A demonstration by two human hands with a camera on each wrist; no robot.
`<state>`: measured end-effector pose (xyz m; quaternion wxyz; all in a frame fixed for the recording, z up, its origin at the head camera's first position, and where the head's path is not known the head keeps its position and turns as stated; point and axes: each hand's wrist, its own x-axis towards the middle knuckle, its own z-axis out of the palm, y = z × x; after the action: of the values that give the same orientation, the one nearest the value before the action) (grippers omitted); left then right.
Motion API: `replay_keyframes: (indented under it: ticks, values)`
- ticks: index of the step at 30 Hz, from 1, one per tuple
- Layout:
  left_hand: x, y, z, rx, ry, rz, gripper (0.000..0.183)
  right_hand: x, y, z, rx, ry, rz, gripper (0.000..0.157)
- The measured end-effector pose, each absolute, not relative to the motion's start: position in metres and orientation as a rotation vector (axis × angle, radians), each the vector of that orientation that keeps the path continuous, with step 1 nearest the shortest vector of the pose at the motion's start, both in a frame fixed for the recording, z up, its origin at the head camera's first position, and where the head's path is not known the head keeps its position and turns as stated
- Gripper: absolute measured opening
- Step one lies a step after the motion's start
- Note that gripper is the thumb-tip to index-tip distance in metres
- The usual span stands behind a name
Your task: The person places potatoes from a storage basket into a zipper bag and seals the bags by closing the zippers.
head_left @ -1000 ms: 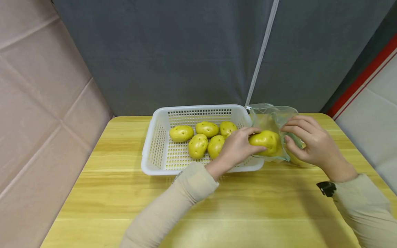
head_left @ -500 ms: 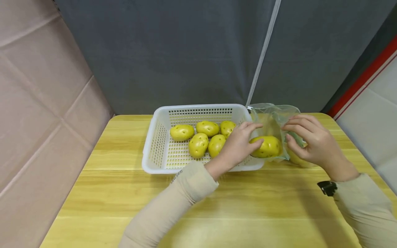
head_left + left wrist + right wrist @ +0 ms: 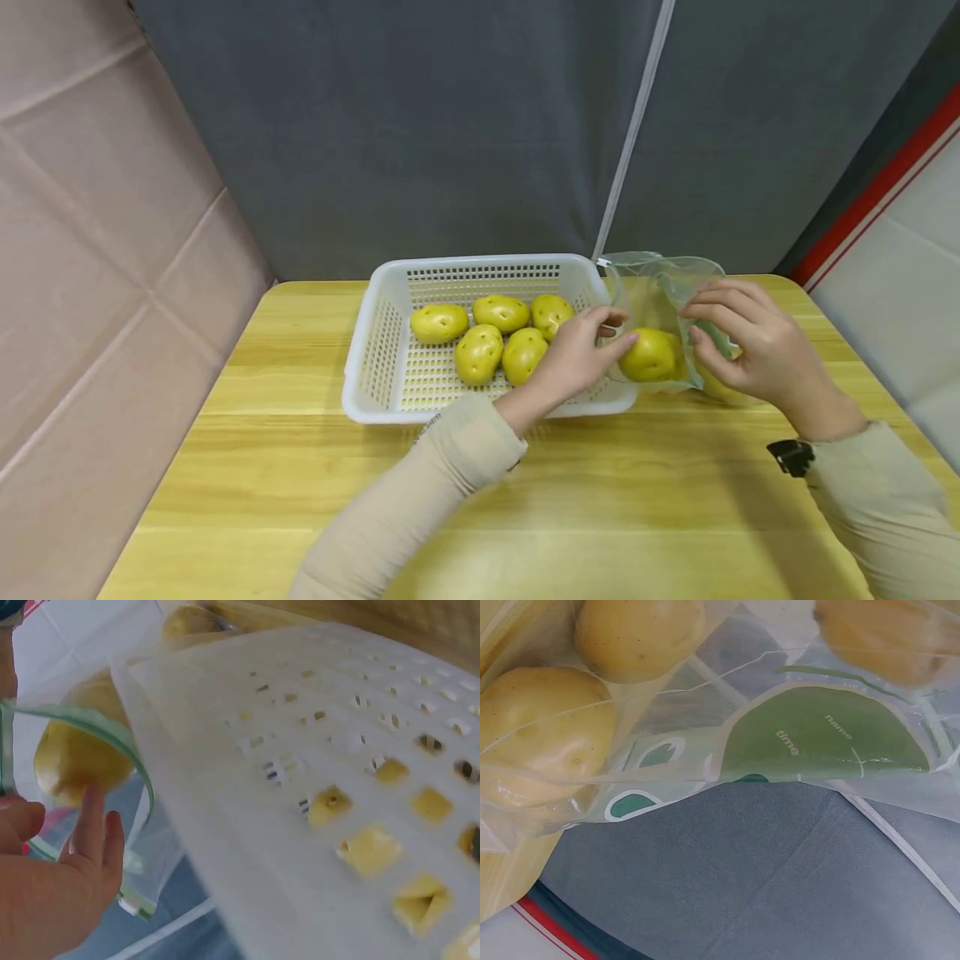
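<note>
A clear zip bag [image 3: 663,287] with a pale green rim stands at the basket's right side, its mouth facing left. My right hand [image 3: 757,350] pinches the bag's rim between thumb and fingers. Just inside the mouth is a yellow potato [image 3: 648,357]. My left hand [image 3: 577,354] is at the mouth, its thumb tip right at that potato. In the left wrist view, fingers of the left hand [image 3: 52,889] reach to the potato [image 3: 82,761] within the green rim. The right wrist view shows potatoes [image 3: 544,735] deeper in the bag, beside a green label [image 3: 817,735].
A white perforated basket [image 3: 358,350] stands on the wooden table [image 3: 300,492], left of the bag. Several potatoes [image 3: 478,354] lie in it, and the left forearm crosses its front rim. A grey curtain [image 3: 412,142] hangs behind the table.
The left hand has loosened its hold on the potato and drawn its fingers together near the mouth. The potato has gone lower and further right into the bag. The right hand has hardly moved.
</note>
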<state>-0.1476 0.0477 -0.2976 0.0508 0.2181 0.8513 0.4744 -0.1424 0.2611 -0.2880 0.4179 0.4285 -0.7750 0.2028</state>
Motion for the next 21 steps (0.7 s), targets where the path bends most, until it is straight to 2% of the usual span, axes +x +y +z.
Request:
replay_keyframes:
  ticks: [12,21]
  values:
    - [-0.156,0.025,-0.292,0.621,2.539,1.461,0.036,-0.142,0.261,-0.287,1.068,-1.930,0.536,0.047]
    - [-0.167,-0.010,-0.281,0.539,2.661,1.412,0.037,-0.143,0.261,-0.286,1.079,-1.905,0.559,0.049]
